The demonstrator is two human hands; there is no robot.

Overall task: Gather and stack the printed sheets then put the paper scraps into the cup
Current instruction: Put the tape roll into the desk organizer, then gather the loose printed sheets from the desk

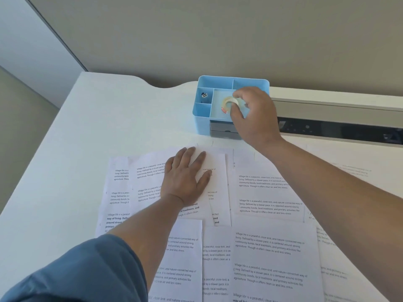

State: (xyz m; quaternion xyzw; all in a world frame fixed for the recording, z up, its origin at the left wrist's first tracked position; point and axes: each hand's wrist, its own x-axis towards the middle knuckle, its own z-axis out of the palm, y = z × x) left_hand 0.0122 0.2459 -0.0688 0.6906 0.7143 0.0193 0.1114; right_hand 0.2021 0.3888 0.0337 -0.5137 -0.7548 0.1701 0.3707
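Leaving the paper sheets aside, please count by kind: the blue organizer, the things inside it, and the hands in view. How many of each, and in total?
blue organizer: 1
tape roll: 1
small dark clip: 1
hands: 2 (left hand, right hand)
Total: 5

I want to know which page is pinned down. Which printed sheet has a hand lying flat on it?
The upper middle sheet, just in front of the blue organizer: the left hand rests flat on it. The other sheets lie untouched.
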